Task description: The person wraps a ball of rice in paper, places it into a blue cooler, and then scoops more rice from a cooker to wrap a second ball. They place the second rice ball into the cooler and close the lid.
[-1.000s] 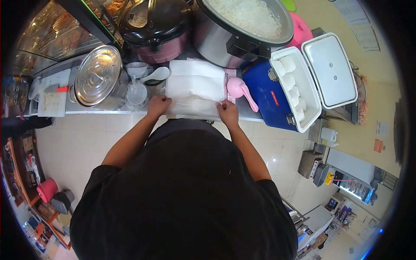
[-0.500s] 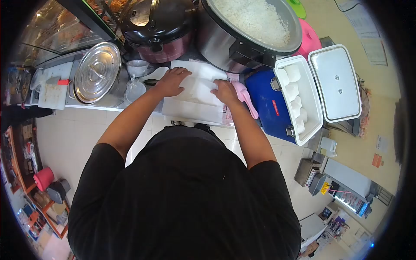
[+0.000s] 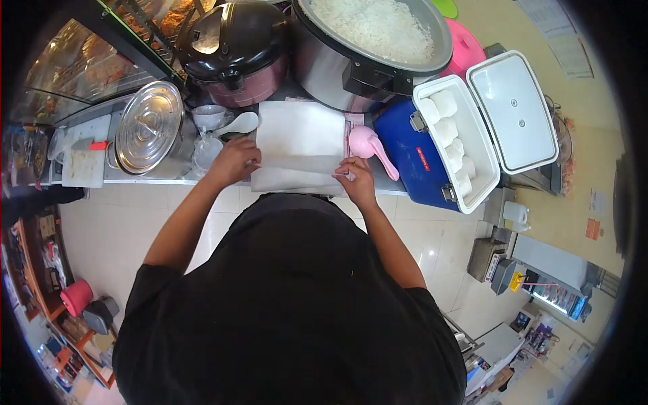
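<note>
both hands at the white paper on the surface

i see the white paper (image 3: 300, 135) lying flat on the steel surface (image 3: 169, 177), in front of the rice cooker (image 3: 374, 30), the pink scoop (image 3: 370, 144) just beside it. right hand (image 3: 356, 179): grip pinched closed on the paper's near right edge. left hand (image 3: 233, 162): fingers curled against the left edge, touching it; i cannot tell whether that grip has hold

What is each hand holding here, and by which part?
Both appear to hold the paper on the counter: the left hand pinches its left edge and the right hand its right edge, near the fold.
</note>
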The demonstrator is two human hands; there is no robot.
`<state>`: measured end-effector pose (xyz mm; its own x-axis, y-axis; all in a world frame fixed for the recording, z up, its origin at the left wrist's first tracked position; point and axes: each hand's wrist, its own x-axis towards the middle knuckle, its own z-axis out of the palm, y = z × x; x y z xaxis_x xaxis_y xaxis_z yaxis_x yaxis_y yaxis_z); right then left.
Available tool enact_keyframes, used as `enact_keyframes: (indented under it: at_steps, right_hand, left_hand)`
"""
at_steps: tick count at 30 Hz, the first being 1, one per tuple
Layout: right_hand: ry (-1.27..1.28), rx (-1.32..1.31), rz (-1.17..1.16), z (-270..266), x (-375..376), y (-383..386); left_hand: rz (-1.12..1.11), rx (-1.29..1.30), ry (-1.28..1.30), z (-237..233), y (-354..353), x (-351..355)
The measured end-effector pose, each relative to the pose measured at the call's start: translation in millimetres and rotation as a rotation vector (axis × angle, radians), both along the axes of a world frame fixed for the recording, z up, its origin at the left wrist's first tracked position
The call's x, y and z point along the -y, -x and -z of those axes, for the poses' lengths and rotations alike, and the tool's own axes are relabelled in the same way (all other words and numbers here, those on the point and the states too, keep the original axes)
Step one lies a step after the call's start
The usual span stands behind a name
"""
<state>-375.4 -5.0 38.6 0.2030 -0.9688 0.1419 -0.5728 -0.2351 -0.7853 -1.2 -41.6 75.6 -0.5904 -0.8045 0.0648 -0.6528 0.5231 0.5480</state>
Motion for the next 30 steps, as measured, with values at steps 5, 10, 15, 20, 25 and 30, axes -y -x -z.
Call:
enact_keyframes:
  at_steps: [5, 10, 15, 20, 25, 30]
  right_hand:
    - [0.004, 0.016, 0.096, 11.4, -20.0, -4.6]
    - [0.006, 0.045, 0.141, 18.2, -22.8, -1.5]
    - [-0.06, 0.122, 0.173, 22.9, -26.1, -1.2]
    - [-0.084, 0.137, 0.216, 21.4, -26.0, -2.4]
    - [-0.099, 0.14, 0.228, 21.0, -21.9, 3.1]
    - [-0.093, 0.142, 0.255, 19.3, -25.4, 1.5]
  left_hand:
    - [-0.159, -0.081, 0.064, 13.4, -7.5, -29.5]
    - [-0.208, 0.01, 0.161, 32.3, -16.0, -4.8]
    - [-0.228, -0.244, -0.318, 26.2, 5.8, 43.4]
    - [0.267, 0.224, -0.342, -9.2, 91.2, 25.2]
    - [0.159, 0.309, -0.248, 5.5, 103.5, -7.7]
    - [0.059, 0.171, -0.167, 24.8, 89.1, -26.3]
